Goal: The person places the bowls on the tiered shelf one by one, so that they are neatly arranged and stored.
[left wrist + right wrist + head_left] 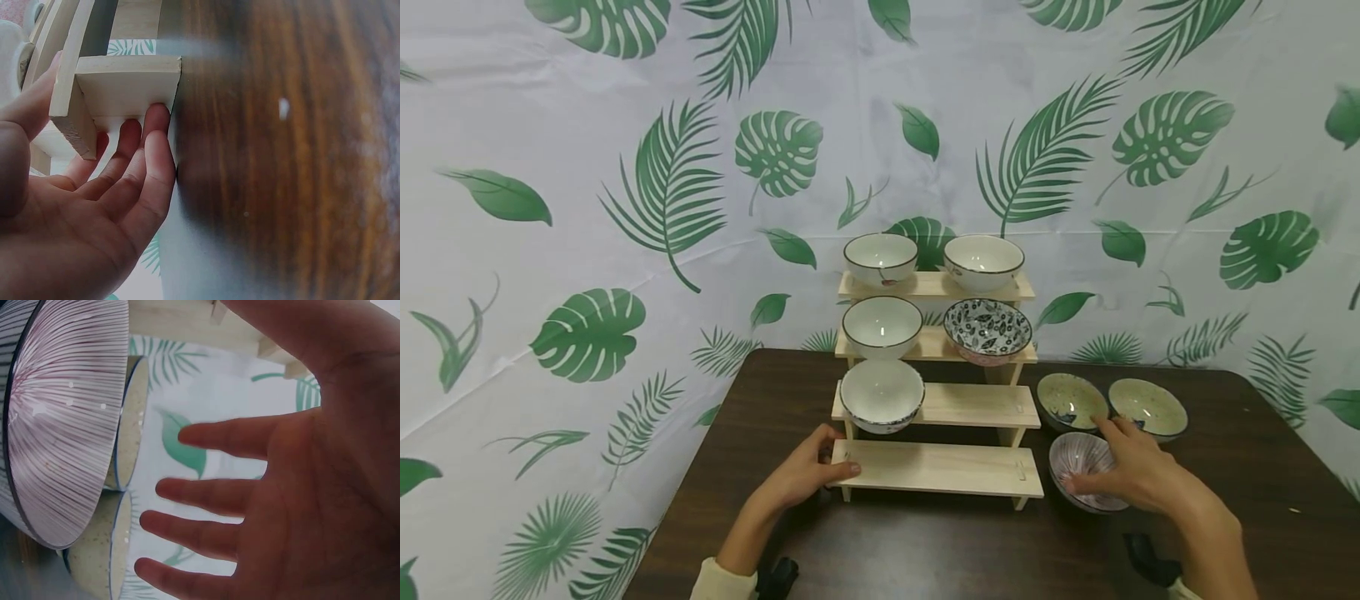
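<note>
My left hand (pixel 816 467) is at the left end of the lowest board of a stepped wooden display stand (pixel 936 468). Its thumb lies on top of the board, and in the left wrist view the other fingers (pixel 159 147) reach round the end from below. Over a pink-and-white striped bowl (pixel 1078 460) on the table hovers my right hand (pixel 1138 467). Its fingers are spread, with nothing between them. The right wrist view shows the inside of the striped bowl (pixel 69 412) beyond the straight fingertips (pixel 169 487).
Two speckled green-beige bowls, one left (pixel 1060 392) and one right (pixel 1150 404), stand just behind the striped bowl. On the stand's upper steps are several white bowls (pixel 882 393) and a black-patterned bowl (pixel 987 329). A leaf-print cloth (pixel 625 208) hangs behind the dark wooden table (pixel 910 550).
</note>
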Demonstrator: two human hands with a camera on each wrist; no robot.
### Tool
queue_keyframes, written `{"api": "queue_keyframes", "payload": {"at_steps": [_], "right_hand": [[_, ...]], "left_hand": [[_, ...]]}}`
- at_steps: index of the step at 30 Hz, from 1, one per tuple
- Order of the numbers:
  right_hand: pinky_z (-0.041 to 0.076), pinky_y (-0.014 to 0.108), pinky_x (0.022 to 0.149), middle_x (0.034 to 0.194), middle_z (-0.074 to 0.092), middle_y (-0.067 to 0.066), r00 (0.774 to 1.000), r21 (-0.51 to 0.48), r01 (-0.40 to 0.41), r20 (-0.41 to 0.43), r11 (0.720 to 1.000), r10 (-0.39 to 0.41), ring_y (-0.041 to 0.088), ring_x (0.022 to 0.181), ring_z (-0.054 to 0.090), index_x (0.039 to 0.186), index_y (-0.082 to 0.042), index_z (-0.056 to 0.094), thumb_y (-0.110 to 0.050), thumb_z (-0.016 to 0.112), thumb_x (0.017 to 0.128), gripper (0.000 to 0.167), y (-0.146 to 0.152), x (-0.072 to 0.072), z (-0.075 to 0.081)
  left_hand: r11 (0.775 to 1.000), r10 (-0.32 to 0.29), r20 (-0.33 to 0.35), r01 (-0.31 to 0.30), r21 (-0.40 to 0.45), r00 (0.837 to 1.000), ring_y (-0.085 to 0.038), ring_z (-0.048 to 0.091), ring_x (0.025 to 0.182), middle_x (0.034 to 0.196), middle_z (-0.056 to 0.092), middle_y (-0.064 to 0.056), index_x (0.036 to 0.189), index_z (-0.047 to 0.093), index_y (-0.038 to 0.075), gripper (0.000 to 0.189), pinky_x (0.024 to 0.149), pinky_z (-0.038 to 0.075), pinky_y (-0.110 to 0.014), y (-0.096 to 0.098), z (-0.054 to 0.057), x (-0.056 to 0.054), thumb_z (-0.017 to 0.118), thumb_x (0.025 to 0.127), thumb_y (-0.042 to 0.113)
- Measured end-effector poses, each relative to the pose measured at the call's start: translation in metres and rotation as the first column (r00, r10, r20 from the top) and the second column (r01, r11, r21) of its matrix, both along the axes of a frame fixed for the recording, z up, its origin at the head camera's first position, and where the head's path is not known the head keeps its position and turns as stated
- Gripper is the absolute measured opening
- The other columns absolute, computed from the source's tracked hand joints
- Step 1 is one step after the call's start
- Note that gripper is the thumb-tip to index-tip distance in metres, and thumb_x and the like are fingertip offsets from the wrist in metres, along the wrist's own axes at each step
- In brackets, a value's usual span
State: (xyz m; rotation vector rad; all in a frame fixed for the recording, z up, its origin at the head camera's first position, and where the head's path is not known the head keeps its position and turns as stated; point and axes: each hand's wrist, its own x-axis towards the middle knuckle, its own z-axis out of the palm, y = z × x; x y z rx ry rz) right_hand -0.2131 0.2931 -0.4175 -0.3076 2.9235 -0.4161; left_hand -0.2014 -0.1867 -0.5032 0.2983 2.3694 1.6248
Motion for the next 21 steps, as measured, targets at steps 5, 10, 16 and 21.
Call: {"api": "queue_keyframes", "payload": {"at_steps": [5, 10, 16, 21], "right_hand": [[0.038, 0.084, 0.085, 0.146, 0.032, 0.049, 1.000, -0.020, -0.022, -0.009, 1.000, 0.021, 0.075, 0.127, 0.035, 0.153, 0.012, 0.029, -0.058, 0.084, 0.077, 0.116, 0.004, -0.002, -0.005], [0.039, 0.080, 0.092, 0.146, 0.029, 0.051, 0.999, -0.063, -0.025, 0.033, 0.998, 0.028, 0.075, 0.129, 0.030, 0.153, 0.016, 0.024, -0.053, 0.086, 0.078, 0.120, 0.005, -0.005, -0.010], [0.040, 0.078, 0.096, 0.146, 0.024, 0.053, 0.993, -0.085, -0.003, 0.120, 0.996, 0.013, 0.075, 0.130, 0.031, 0.153, 0.021, 0.018, -0.052, 0.086, 0.078, 0.124, 0.005, -0.007, -0.012], [0.041, 0.076, 0.097, 0.144, 0.025, 0.055, 0.990, -0.074, 0.001, 0.143, 0.997, 0.010, 0.073, 0.130, 0.035, 0.151, 0.022, 0.020, -0.052, 0.086, 0.079, 0.123, 0.004, -0.007, -0.015]], "left_hand": [[1.000, -0.001, -0.001, 0.001, 0.009, 1.000, -0.017, 0.061, 0.086, 0.108, 0.066, -0.015, 0.128, 0.048, -0.002, 0.049, 0.068, 0.050, -0.032, 0.000, 0.000, 0.000, 0.075, 0.096, 0.023], [1.000, -0.008, -0.001, 0.008, 0.021, 1.000, -0.018, 0.062, 0.087, 0.109, 0.066, -0.016, 0.127, 0.047, -0.003, 0.048, 0.068, 0.051, -0.032, 0.000, 0.001, -0.001, 0.074, 0.096, 0.022], [1.000, -0.009, -0.003, 0.009, 0.018, 1.000, -0.017, 0.060, 0.085, 0.107, 0.065, -0.015, 0.127, 0.047, -0.003, 0.048, 0.067, 0.050, -0.032, -0.001, 0.001, -0.001, 0.074, 0.096, 0.022], [1.000, -0.012, -0.004, 0.012, 0.014, 1.000, -0.017, 0.059, 0.083, 0.104, 0.065, -0.013, 0.128, 0.047, -0.003, 0.049, 0.066, 0.050, -0.032, 0.000, 0.000, 0.000, 0.074, 0.096, 0.022]]}}
